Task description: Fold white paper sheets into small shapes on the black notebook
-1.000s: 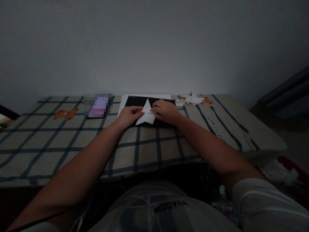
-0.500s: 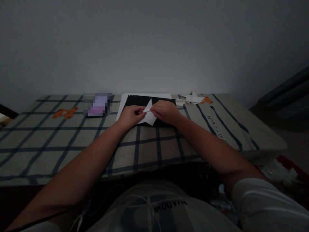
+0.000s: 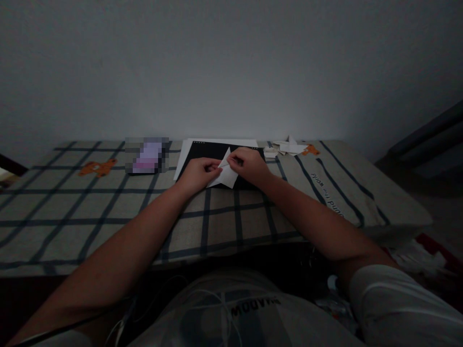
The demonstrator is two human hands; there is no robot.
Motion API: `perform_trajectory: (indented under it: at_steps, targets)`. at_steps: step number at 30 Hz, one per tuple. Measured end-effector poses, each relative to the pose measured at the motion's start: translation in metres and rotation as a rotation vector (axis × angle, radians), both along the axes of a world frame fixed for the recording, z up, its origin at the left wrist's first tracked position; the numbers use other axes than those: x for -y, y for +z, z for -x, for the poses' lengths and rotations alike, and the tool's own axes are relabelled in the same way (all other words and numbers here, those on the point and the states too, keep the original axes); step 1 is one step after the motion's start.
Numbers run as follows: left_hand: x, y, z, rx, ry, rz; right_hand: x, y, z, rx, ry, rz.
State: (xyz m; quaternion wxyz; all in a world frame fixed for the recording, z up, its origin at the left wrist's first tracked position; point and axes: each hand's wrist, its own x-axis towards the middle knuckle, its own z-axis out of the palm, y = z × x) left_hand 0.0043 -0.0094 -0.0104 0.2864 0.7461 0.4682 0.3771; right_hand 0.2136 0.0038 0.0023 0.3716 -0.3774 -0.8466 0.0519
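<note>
A folded piece of white paper (image 3: 227,177) with pointed corners is held over a black board or folder (image 3: 208,149). My left hand (image 3: 199,173) pinches the paper's left side between thumb and fingers. On the other side, my right hand (image 3: 248,165) has its fingertips closed at the paper's upper right edge, beneath the upright point. The fingers partly cover the folds there. White sheets (image 3: 183,159) stick out from under the black board at its left and back.
A phone (image 3: 147,158), blurred by pixels, lies left of the board. Several folded white paper pieces (image 3: 289,146) rest to the right. A checked cloth (image 3: 220,217) with bear prints covers the table, which meets a plain wall (image 3: 231,72) at the back.
The white paper has shifted slightly to the right with both hands. My right hand's fingers have curled in more at the paper's edge.
</note>
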Motion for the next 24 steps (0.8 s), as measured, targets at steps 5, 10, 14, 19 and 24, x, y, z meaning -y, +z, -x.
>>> perform_trajectory:
  at_steps: [5,10,14,19,24]
  targets:
    - [-0.0001,0.0008,-0.0007,0.103,-0.048,0.1,-0.0023,0.0002,0.0005,-0.169,-0.059,0.153]
    - [0.0007,0.0015,-0.0012,0.158,-0.082,0.143,-0.0044,-0.0003,-0.0004,-0.259,-0.1,0.286]
    - [0.0003,-0.0003,-0.0018,0.176,-0.081,0.152,-0.0042,0.0001,0.0005,-0.291,-0.122,0.321]
    - [-0.0002,-0.0029,-0.0017,0.196,-0.053,0.131,-0.0015,0.0003,0.0028,-0.28,-0.122,0.302]
    - [-0.001,-0.0041,-0.0015,0.179,-0.022,0.108,0.0009,0.0007,0.0045,-0.27,-0.103,0.295]
